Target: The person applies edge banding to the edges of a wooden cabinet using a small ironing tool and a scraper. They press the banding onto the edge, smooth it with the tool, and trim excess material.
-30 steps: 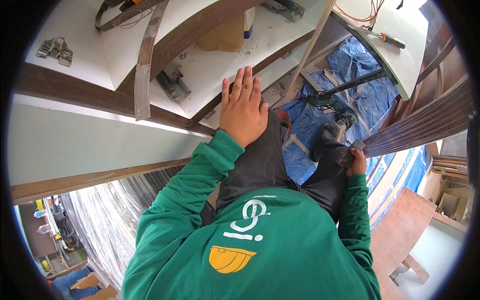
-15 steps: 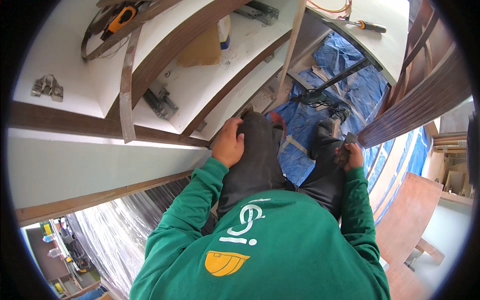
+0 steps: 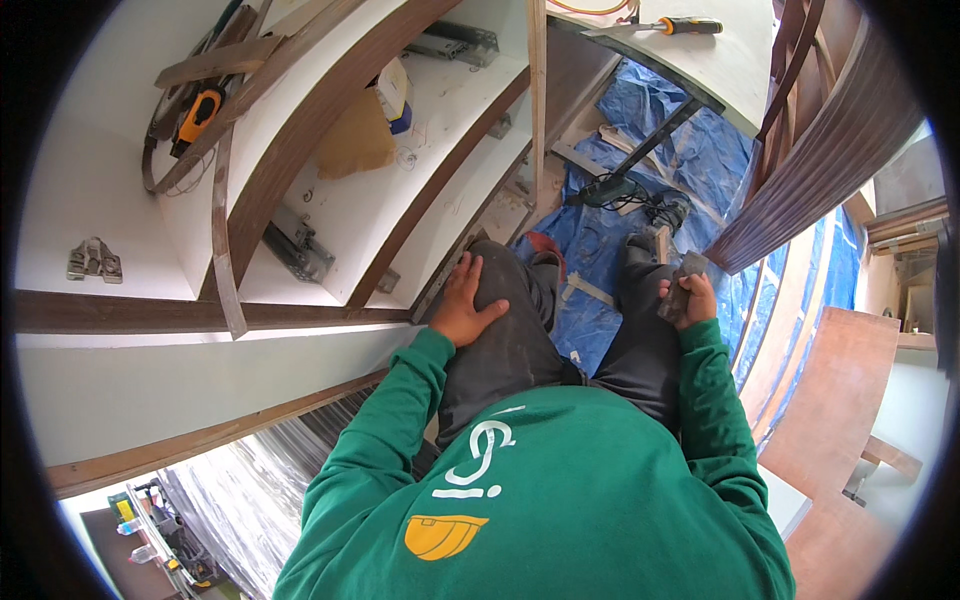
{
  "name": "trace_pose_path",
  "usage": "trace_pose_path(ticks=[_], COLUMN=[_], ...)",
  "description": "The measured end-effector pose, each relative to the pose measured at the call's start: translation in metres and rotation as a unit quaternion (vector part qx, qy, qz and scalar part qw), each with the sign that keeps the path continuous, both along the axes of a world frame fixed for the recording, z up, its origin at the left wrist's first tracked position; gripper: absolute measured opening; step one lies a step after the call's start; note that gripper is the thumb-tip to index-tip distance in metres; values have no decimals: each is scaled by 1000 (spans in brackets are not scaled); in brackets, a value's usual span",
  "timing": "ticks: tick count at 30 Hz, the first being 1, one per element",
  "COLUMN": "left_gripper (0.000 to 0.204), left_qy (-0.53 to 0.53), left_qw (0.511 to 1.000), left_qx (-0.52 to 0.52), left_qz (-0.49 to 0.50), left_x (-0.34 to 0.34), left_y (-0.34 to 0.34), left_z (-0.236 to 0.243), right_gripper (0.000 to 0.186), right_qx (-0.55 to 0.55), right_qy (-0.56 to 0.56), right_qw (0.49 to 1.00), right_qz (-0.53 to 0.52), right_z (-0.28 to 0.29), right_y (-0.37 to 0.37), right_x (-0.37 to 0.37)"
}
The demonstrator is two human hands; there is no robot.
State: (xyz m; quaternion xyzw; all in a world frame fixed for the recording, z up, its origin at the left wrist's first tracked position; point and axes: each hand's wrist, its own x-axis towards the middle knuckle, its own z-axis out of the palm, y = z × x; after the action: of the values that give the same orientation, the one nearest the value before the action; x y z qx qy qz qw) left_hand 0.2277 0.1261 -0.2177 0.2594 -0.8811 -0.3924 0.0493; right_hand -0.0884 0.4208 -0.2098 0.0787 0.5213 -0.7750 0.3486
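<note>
Block, grey-brown, oblong, is sitting right of centre in the frame, our right hand gripping it beside the dark-brown, fluted, curved wooden panel; contact unclear. Our left hand, fingers loosely spread, is resting on our dark cloth trousers, left of the block. We are judging an even grip, fingertips off its edges, steadiest.

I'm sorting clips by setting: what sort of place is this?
Probably a carpentry workshop or fit-out site: blue sheeting is spread underfoot, metal fittings sit in the shelving, and a hand tool rests on a white surface.
</note>
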Motion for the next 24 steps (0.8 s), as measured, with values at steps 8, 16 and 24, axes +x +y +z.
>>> trace_pose_path(ticks=[8,16,24], left_gripper=[72,43,36], left_qy=[44,414,421], left_qw=[923,672,678], left_qx=[353,520,492], left_qz=[146,327,347], left_x=[-21,-38,-34], left_y=[-24,-43,-45], left_z=[19,65,70], right_gripper=[28,25,26], right_qx=[-7,23,45], right_qy=[-36,-4,-1], right_qw=[999,999,997], right_qz=[-5,45,60], right_z=[-3,-3,-4], right_y=[-1,-6,-10], right_x=[4,-2,-2])
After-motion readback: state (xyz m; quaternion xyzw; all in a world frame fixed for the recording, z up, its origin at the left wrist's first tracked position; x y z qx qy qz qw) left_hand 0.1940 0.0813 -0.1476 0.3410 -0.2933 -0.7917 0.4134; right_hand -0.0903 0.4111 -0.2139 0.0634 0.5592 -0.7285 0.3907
